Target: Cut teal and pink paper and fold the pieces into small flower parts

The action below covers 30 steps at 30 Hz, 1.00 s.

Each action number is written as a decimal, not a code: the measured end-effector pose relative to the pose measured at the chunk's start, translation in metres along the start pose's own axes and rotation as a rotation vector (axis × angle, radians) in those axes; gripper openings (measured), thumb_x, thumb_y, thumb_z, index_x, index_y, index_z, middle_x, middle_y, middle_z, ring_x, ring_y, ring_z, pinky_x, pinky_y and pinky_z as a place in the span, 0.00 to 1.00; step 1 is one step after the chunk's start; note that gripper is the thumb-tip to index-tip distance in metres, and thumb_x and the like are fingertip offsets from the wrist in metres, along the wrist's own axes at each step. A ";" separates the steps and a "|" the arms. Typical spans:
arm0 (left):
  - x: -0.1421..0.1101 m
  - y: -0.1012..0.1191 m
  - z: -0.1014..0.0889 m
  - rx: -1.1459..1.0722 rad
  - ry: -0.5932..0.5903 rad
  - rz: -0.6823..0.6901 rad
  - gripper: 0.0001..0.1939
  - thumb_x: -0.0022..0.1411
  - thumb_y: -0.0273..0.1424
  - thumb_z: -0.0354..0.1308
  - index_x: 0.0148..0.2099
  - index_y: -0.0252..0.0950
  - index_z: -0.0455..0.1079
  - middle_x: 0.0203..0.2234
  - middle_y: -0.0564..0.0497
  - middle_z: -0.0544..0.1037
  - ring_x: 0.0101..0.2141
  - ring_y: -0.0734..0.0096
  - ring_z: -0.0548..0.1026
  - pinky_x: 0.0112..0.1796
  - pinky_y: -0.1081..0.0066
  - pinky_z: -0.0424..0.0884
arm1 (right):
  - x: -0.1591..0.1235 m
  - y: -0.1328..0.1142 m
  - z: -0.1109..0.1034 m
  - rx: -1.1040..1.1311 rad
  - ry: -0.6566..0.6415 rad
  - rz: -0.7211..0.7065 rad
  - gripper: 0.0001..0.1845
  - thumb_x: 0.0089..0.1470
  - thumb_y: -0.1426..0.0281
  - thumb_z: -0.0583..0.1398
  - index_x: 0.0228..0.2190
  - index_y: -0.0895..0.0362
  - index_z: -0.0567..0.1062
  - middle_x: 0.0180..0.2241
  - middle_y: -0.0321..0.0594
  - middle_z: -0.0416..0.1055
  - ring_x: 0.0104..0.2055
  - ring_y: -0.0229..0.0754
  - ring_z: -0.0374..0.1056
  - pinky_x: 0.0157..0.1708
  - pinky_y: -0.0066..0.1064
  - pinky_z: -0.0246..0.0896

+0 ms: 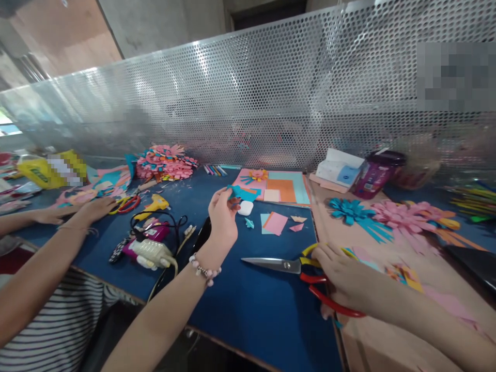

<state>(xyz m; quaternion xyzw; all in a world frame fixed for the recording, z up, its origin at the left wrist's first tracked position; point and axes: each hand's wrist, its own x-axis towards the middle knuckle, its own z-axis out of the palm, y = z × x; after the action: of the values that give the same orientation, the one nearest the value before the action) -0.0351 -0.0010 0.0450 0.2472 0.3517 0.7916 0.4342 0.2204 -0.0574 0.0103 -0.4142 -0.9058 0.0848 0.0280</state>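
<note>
Behind the blue table (263, 320): perforated metal screen (256, 103)
Left hand (223, 219): pinching teal paper (250, 194)
Right hand (341, 271): gripping scissors (284, 265)
Black object (475, 266): cut off

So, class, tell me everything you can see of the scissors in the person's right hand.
The scissors have silver, metal-looking blades, tapering to a tip at the picture's left, with a round pivot behind. The blades look closed or nearly so. The handles look plastic-coated, one yellow and one red. The right hand grips and partly hides them. The blades extend over the blue tabletop; whether they touch it is unclear.
</note>
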 end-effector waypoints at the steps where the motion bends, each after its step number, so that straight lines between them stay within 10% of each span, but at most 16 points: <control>1: 0.000 -0.001 0.000 0.000 -0.001 -0.025 0.11 0.46 0.32 0.60 0.34 0.36 0.67 0.23 0.56 0.70 0.23 0.80 0.69 0.24 0.77 0.61 | -0.002 0.000 -0.003 -0.020 -0.017 0.010 0.20 0.35 0.61 0.64 0.30 0.58 0.65 0.35 0.46 0.65 0.38 0.50 0.63 0.35 0.39 0.60; 6: -0.001 -0.001 0.000 -0.024 -0.002 -0.150 0.10 0.45 0.31 0.60 0.31 0.35 0.66 0.24 0.55 0.71 0.23 0.80 0.69 0.24 0.77 0.61 | -0.006 -0.005 -0.027 -0.082 -0.158 0.026 0.10 0.39 0.76 0.59 0.30 0.57 0.68 0.33 0.44 0.68 0.33 0.47 0.65 0.27 0.32 0.58; 11: -0.002 -0.005 0.001 -0.014 -0.004 -0.212 0.10 0.44 0.31 0.60 0.30 0.34 0.65 0.22 0.56 0.69 0.23 0.80 0.69 0.23 0.77 0.61 | 0.030 -0.027 -0.029 -0.128 0.087 -0.015 0.11 0.57 0.70 0.49 0.31 0.57 0.71 0.32 0.42 0.68 0.32 0.40 0.66 0.28 0.29 0.57; 23: 0.009 -0.011 -0.005 0.016 -0.038 -0.220 0.11 0.44 0.31 0.59 0.32 0.34 0.65 0.21 0.56 0.68 0.22 0.80 0.68 0.23 0.77 0.60 | 0.110 -0.045 -0.001 -0.605 0.142 -0.841 0.13 0.56 0.77 0.49 0.29 0.62 0.72 0.30 0.45 0.66 0.34 0.42 0.61 0.28 0.32 0.54; 30: 0.015 -0.012 -0.008 0.016 -0.006 -0.200 0.09 0.44 0.30 0.59 0.30 0.34 0.65 0.21 0.55 0.68 0.22 0.80 0.68 0.23 0.77 0.60 | 0.113 -0.046 0.001 -0.642 0.120 -0.963 0.15 0.58 0.77 0.45 0.29 0.63 0.70 0.28 0.46 0.65 0.31 0.41 0.61 0.22 0.30 0.51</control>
<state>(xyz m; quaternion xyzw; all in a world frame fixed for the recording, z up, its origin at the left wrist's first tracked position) -0.0418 0.0143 0.0321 0.2166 0.3796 0.7408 0.5101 0.1116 -0.0015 0.0154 0.0527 -0.9693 -0.2399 -0.0123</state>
